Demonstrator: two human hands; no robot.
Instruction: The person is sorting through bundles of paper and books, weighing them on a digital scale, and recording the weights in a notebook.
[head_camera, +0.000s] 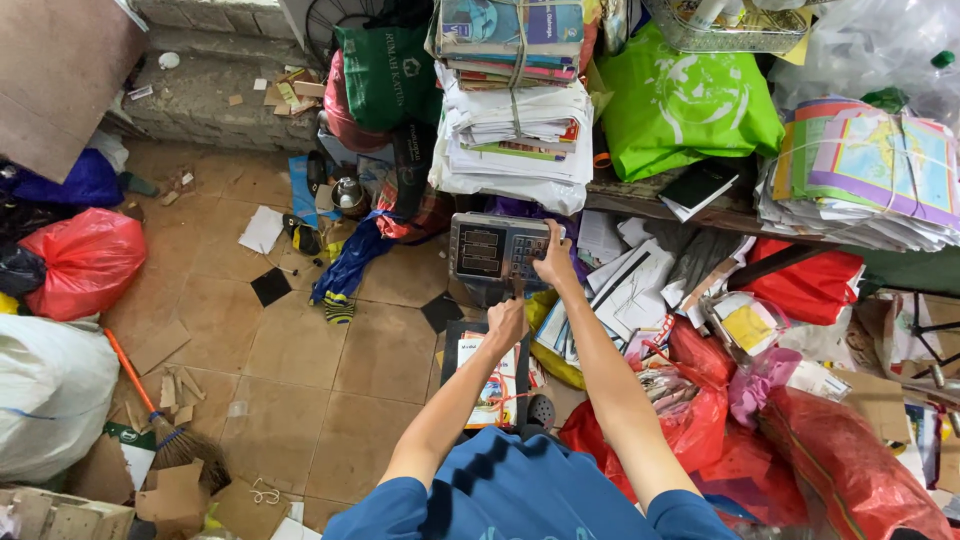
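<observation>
My right hand (553, 262) has its fingers pressed onto the keypad of the grey rectangular weighing-scale display head (498, 250), grip spread flat and clamped on nothing. My left hand (506, 322) sits just below it, curled loosely over the upright post under the display (whether it truly grips the post, I cannot tell). Under both arms lies the black flat scale platform (488, 372) on the tiled floor, carrying one bundle of colourful printed papers (484, 385).

Risks, as I judge them: leaning weight through my left hand could skew the reading, and the tall string-tied stack of books and white papers (515, 95) just behind the display looks ready to slide onto it if nudged.

Counting outward: one display, one platform, one loaded bundle, two large tied stacks (the second, a map-covered paper pile (868, 170), on the bench at right), one bright green plastic bag (680, 100), one broom with orange handle (150, 405).
</observation>
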